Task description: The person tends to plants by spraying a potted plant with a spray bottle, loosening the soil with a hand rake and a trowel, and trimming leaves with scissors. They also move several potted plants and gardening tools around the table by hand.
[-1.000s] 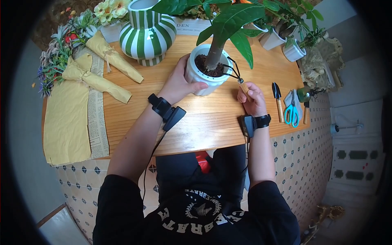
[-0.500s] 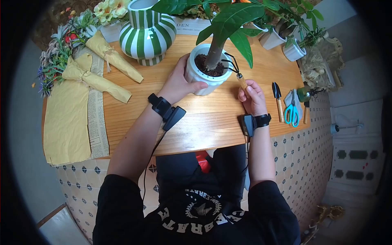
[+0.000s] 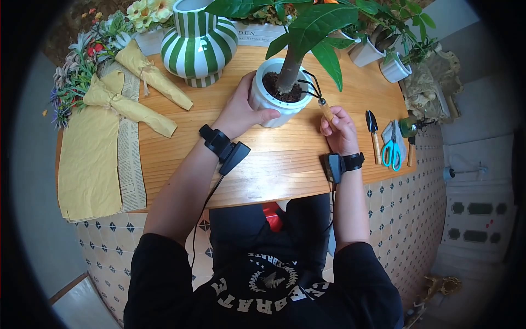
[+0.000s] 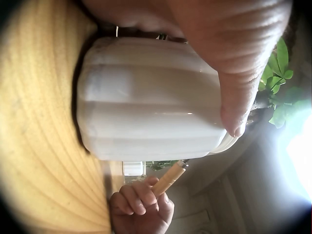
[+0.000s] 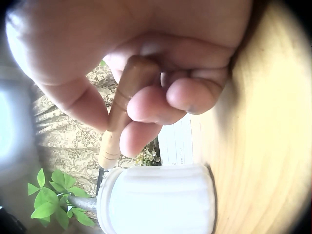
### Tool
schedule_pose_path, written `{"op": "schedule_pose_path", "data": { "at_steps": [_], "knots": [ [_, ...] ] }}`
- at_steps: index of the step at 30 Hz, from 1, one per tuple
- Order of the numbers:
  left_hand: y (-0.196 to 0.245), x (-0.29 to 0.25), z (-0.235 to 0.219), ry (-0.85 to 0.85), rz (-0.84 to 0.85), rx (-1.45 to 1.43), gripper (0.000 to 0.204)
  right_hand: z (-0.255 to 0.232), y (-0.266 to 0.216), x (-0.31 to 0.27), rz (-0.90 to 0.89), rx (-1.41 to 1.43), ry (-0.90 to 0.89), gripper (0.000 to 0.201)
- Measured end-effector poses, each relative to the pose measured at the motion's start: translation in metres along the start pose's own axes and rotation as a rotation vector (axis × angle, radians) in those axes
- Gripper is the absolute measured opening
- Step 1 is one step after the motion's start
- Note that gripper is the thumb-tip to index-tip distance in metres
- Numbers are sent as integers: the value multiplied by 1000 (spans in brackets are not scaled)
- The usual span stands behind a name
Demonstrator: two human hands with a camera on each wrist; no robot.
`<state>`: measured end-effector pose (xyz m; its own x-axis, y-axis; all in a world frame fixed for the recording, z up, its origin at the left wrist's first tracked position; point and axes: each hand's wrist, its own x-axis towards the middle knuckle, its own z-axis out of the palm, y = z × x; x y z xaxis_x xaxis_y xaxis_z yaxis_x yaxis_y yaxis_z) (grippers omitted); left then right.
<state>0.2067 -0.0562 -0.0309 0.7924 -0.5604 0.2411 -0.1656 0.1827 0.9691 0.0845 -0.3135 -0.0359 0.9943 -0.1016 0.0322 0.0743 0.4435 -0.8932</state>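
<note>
A white fluted pot (image 3: pixel 272 112) stands on the wooden table, holding dark soil (image 3: pixel 274 90) and a thick-stemmed leafy plant (image 3: pixel 290 68). My left hand (image 3: pixel 241 109) grips the pot's left side, its thumb across the front near the rim; the left wrist view shows the pot wall (image 4: pixel 141 107) close under that thumb. In my right hand (image 3: pixel 341 131) is a small hand rake, its wooden handle (image 5: pixel 122 107) pinched between thumb and curled fingers. The rake's black tines (image 3: pixel 311 88) reach over the pot's right rim to the soil.
Right of the hands lie a small trowel (image 3: pixel 373 137) and blue-handled scissors (image 3: pixel 391 153). A green-striped vase (image 3: pixel 198 52) stands at the back left. Paper-wrapped flower bundles (image 3: pixel 131 112) lie on the left; smaller white pots (image 3: pixel 394 68) stand at the back right.
The rake in my right hand has shifted slightly up and left, its tines changing angle at the pot's rim. My left hand stays on the pot.
</note>
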Motion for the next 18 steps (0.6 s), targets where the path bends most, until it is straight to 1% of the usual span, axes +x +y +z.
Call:
{"op": "schedule_pose_path", "data": {
  "at_steps": [9, 18],
  "knots": [
    [0, 0, 1, 0, 1, -5, 102, 5, -1, 0, -15, 2, 0, 17],
    [-2, 0, 0, 1, 2, 7, 102, 1, 0, 0, -24, 24, -39, 20]
  ]
}}
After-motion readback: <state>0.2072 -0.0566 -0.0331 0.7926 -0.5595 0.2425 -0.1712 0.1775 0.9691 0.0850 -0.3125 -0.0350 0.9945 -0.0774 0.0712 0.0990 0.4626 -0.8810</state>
